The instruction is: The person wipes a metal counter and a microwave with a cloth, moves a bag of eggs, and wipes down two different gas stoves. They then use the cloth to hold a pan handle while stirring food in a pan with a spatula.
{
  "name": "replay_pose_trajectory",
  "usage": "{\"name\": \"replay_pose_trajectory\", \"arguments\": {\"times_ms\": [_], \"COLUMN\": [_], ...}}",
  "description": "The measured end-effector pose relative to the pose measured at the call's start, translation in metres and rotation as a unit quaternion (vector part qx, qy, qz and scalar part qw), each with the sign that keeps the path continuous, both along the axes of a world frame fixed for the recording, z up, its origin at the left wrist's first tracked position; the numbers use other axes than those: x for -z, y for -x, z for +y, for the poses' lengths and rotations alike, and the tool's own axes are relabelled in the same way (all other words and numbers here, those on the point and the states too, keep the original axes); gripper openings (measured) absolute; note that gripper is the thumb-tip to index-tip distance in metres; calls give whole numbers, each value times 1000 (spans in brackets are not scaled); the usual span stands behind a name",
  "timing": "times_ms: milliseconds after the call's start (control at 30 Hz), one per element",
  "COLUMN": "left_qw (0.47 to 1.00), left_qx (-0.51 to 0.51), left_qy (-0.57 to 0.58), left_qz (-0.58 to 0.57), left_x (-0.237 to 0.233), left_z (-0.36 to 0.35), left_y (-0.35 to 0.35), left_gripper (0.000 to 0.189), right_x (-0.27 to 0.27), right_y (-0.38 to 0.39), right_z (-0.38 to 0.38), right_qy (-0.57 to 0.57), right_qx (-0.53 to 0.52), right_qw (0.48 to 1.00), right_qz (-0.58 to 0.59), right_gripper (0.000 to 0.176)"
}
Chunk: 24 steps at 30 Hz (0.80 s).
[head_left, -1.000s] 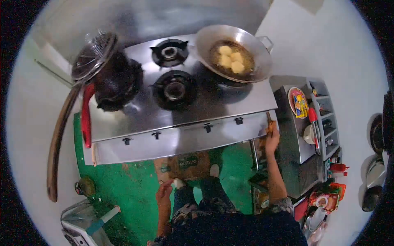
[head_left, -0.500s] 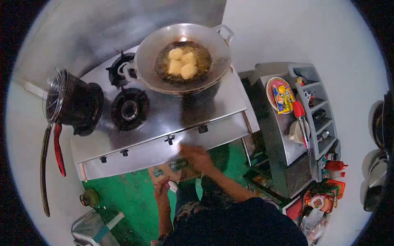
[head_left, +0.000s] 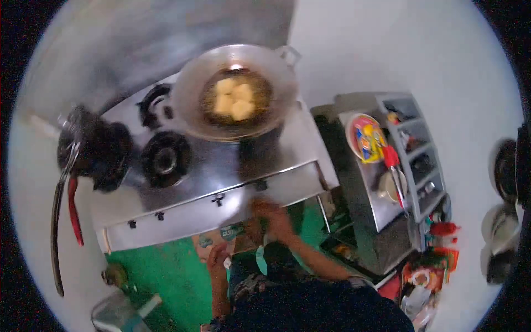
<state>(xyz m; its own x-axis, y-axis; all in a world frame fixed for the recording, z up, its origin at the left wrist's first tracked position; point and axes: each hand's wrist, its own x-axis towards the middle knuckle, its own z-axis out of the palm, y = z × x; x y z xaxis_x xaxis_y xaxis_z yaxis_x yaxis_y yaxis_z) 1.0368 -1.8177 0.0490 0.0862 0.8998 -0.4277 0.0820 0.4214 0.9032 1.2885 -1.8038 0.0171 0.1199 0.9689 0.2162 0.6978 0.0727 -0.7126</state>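
Observation:
My right hand (head_left: 272,217) is smeared by motion in front of the stove's front panel, just below the rightmost knob (head_left: 261,185). Lower and to the left, my left hand (head_left: 219,255) hangs close to my body, fingers curled, with a small white thing (head_left: 227,263) showing at them; what it is I cannot tell. On the stove (head_left: 210,207) sits a large metal wok (head_left: 182,102). Several pale yellow chunks of food (head_left: 241,109) lie clustered in the dark oil at its middle.
Left of the wok are a bare burner (head_left: 165,159) and a blackened pot (head_left: 97,146) with long-handled strainers. At right, a cabinet carries a plate of packets (head_left: 368,138), red tongs (head_left: 391,160) and a cup (head_left: 391,185). Cardboard (head_left: 202,240) lies on the green floor.
The view has shifted, so the stove and wok appear lower and further left. My right hand has moved rightward along the front panel. The food keeps its place in the wok.

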Motion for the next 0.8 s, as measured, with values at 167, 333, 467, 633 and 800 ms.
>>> {"name": "replay_pose_trajectory", "arguments": {"times_ms": [167,333,467,633,800], "left_qw": [987,992,992,995,986], "left_qx": [-127,-123,-112,-69,-151], "left_qy": [12,-19,-45,-56,16], "left_qz": [-101,-25,-35,38,66], "left_x": [27,15,-17,-30,-3], "left_z": [-24,-18,8,11,-34], "left_y": [59,92,154,271,406], "left_gripper": [28,23,26,21,25], "right_x": [71,19,-33,6,106], "right_y": [-80,98,232,243,291], "right_z": [3,47,74,64,88], "right_qy": [-27,-92,56,-168,-234], "right_qx": [198,81,-168,28,176], "right_qw": [869,990,951,985,933], "right_qz": [452,-67,252,21,208], "right_gripper": [23,21,36,30,36]}}
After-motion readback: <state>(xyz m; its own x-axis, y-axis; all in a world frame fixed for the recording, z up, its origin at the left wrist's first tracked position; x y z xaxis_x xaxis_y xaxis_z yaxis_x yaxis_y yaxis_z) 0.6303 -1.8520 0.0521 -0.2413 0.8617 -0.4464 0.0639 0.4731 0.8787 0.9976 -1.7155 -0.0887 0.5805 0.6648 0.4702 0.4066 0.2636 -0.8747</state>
